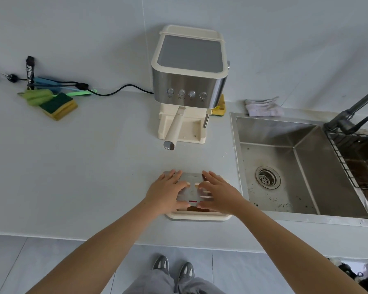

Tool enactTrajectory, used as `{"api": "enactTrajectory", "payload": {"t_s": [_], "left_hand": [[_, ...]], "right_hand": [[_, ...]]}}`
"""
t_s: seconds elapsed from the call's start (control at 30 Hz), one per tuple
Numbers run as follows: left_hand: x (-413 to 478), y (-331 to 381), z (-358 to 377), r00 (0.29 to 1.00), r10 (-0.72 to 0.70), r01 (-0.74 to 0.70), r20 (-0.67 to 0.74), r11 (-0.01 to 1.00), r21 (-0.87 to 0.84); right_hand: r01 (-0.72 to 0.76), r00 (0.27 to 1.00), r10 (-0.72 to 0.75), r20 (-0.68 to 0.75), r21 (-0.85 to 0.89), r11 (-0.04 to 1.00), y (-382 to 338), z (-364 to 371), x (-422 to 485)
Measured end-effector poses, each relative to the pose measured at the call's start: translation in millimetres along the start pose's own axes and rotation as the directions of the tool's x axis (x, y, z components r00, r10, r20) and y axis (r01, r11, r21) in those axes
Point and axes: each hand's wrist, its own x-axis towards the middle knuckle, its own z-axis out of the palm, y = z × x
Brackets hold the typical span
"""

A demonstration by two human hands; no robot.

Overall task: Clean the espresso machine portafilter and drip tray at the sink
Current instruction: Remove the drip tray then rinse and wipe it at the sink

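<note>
The cream drip tray sits on the counter near its front edge, out of the espresso machine. A metal grate lies on top of it, and brown liquid shows under the grate's near edge. My left hand and my right hand both lie on the grate with fingers spread, the thumbs at its near edge. The portafilter is locked in the machine, its cream handle pointing toward me and to the left.
A steel sink with a drain lies right of the tray, a dark faucet and wire rack beyond. Sponges and a power cord lie at back left. A white cloth rests behind the sink.
</note>
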Motion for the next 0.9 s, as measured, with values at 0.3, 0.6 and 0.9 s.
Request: {"api": "enactTrajectory", "payload": {"t_s": [0.3, 0.6, 0.9], "left_hand": [[-25.5, -61.4, -9.0, 0.994, -0.084, 0.085, -0.065, 0.996, 0.019], [-67.6, -129.2, -11.8, 0.976, -0.174, 0.178, -0.129, 0.984, 0.018], [-91.9, -144.8, 30.3, 0.974, -0.223, 0.221, -0.049, 0.975, -0.034]], "right_hand": [[0.149, 0.989, -0.147, 0.032, -0.069, 0.986, -46.1, -3.1, 47.2], [0.288, 0.958, -0.286, 0.036, -0.134, 0.948, -113.5, -2.1, 92.4], [0.304, 0.945, -0.274, 0.176, -0.173, 0.937, -132.8, 39.1, 97.1]]}}
